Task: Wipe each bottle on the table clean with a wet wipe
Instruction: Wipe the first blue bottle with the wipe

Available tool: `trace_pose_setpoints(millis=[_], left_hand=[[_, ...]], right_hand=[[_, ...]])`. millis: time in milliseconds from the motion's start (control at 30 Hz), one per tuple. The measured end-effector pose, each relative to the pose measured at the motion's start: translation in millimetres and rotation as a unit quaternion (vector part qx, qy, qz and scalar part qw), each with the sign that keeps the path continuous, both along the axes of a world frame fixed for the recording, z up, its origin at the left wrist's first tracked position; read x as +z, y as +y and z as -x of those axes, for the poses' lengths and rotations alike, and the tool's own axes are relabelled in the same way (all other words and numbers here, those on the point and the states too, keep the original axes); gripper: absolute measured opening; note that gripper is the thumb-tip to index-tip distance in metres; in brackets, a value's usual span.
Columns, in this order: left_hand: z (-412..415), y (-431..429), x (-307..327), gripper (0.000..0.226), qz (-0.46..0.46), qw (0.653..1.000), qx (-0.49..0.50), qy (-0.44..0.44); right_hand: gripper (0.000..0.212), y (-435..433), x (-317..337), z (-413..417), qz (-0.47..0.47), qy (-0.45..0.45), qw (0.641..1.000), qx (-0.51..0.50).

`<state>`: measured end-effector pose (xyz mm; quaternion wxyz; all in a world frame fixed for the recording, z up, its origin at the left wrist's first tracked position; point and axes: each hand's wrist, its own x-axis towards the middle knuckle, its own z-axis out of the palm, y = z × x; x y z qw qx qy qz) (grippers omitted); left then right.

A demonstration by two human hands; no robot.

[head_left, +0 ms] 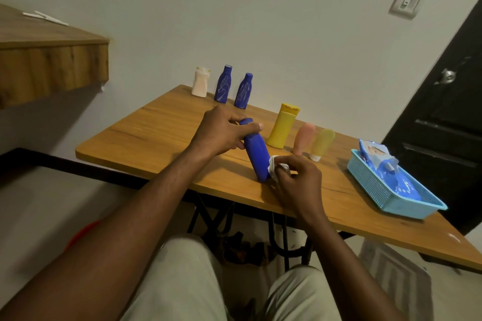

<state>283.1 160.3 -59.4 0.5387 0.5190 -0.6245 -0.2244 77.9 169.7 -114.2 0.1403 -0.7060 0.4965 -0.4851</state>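
Left hand grips the neck of the tilted blue bottle, its base on the wooden table; right hand pinches the white wet wipe against the bottle's lower side.

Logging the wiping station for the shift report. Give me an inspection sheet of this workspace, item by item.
Surface: wooden table, bottles ranged along its far side.
Job's things: tilted blue bottle, base on the table; wet wipe against its lower side. The left smeared bottle, right smeared bottle, white bottle, yellow bottle, pink tube and green tube stand upright. The wipes pack lies in the blue basket.
Clutter: small white scrap near the table's right end.
Hands: left hand grips the tilted bottle's neck; right hand pinches the wipe.
Cables: nothing seen.
Surroundings: wooden shelf at left; black door and wall switch at right.
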Motion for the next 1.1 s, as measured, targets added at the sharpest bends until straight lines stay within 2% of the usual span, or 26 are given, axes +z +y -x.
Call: trace_pose_setpoints(millis=[233,367,533,633,900,1000,1100], left_hand=[[-2.2,1.2,5.0,0.034,-0.02,0.999,-0.046,0.004],[-7.4,-0.1,6.8,0.041,-0.06,0.994,-0.078,0.049],[-4.5,3.8,11.0,0.021,-0.076,0.985,-0.131,0.077],[-2.7,3.7,11.0,0.023,-0.087,0.981,-0.149,0.085],[-3.1,1.0,12.9,0.027,-0.098,0.975,-0.172,0.099],[-5.0,0.9,10.8,0.026,-0.087,0.979,-0.159,0.095],[-7.5,0.0,8.4,0.025,-0.079,0.982,-0.145,0.096]], right_hand=[[0.023,2.4,11.1,-9.6,0.05,-0.016,0.998,0.035],[0.017,10.3,-0.3,-8.9,0.074,-0.021,0.996,0.044],[0.014,15.8,-9.6,-5.2,0.022,-0.058,0.997,0.044],[0.012,10.5,-6.2,-9.0,-0.009,-0.089,0.995,0.031],[0.016,5.8,26.2,-34.3,0.121,-0.074,0.989,0.032],[0.017,6.0,16.9,-32.2,0.112,-0.058,0.992,0.03],[0.016,7.3,-3.5,-19.9,0.059,-0.049,0.997,0.024]])
